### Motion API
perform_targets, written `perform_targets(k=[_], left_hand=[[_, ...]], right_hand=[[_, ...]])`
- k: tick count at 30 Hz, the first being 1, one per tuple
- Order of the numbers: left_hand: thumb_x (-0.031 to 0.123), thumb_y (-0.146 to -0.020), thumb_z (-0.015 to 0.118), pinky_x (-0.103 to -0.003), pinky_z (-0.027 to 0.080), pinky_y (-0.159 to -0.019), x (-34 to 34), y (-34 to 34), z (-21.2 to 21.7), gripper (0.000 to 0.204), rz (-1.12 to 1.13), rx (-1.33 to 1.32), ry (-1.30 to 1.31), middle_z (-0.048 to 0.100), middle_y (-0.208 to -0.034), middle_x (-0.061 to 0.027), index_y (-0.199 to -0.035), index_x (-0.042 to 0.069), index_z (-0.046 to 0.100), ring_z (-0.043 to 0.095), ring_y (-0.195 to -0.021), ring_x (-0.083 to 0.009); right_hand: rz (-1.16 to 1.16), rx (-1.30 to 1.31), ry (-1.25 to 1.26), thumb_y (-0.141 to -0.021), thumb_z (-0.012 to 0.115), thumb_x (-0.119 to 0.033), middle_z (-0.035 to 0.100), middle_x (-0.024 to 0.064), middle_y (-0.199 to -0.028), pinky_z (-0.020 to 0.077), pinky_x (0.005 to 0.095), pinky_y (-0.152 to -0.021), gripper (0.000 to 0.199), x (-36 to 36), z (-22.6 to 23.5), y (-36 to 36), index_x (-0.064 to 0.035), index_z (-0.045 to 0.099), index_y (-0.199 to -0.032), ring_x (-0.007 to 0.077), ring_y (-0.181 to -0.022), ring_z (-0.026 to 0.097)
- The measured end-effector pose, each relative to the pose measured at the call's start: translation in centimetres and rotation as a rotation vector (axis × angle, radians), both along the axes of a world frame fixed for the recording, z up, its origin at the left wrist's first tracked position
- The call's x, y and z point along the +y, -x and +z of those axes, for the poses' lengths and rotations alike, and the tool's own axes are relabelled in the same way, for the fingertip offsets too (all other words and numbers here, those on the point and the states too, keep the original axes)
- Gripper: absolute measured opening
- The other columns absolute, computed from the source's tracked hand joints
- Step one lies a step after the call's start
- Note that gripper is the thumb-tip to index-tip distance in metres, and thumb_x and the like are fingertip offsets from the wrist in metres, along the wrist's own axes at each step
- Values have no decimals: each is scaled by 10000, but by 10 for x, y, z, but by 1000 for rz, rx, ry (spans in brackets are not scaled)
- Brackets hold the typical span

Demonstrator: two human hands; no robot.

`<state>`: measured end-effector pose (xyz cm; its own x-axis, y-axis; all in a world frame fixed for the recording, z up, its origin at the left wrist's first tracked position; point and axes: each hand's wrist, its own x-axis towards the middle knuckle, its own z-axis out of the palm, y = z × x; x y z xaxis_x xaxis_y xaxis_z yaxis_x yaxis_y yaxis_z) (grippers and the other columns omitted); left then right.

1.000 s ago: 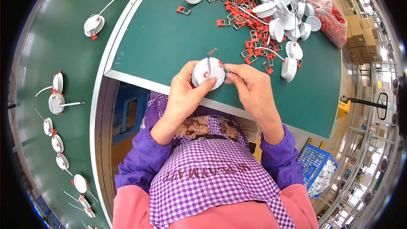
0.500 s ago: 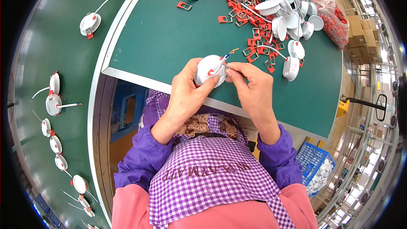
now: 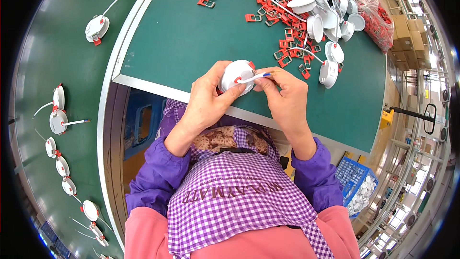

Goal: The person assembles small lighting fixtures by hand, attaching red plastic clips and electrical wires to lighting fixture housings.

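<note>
A round white downlight [image 3: 235, 73] with a short white cable [image 3: 250, 78] is held over the near edge of the green bench. My left hand [image 3: 207, 90] is closed around its left side, thumb pressed on the back near the red cable grommet. My right hand [image 3: 286, 95] pinches at the downlight's right edge, at a red-sleeved metal spring clip [image 3: 252, 64] that my fingertips and the cable partly hide. The cable's bared end points right, over my right fingers.
Loose red spring clips [image 3: 287, 33] lie beyond my hands, beside a heap of white downlights [image 3: 316, 5]. A clear bag of red parts [image 3: 376, 19] stands at the far right corner. Clipped downlights [image 3: 58, 121] line the left green surface [image 3: 72, 67]. A blue crate [image 3: 353, 182] stands lower right.
The downlight has turned in my left hand, and its cable has swung down to the right. A red clip sleeve now shows at its upper right edge. My right hand stays pinched there.
</note>
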<state>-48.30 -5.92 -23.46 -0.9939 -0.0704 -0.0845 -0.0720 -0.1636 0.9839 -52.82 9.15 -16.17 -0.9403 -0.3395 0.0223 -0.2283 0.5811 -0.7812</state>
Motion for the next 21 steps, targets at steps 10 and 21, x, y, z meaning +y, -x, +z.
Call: perform_targets(k=[10,21], left_hand=[[93,-869,678,-222,475,-743,-4,2,1,311,-93,-42,-62,609,-973,-13,-1139,10,548,562,-872,-63],[66,-846,678,-220,448,-657,-10,1,-5,291,-148,-19,-207,585,-872,17,-1114,44,567,524,-767,-49]], right_hand=[[-39,21,7,-813,655,13,654,96,-764,492,256,-580,90,-6,-1,-4,46,640,-896,134,-635,628],[-245,-226,164,-776,711,-4,702,150,-822,517,240,-609,263,-3,0,0,68,621,-1013,144,-695,678]])
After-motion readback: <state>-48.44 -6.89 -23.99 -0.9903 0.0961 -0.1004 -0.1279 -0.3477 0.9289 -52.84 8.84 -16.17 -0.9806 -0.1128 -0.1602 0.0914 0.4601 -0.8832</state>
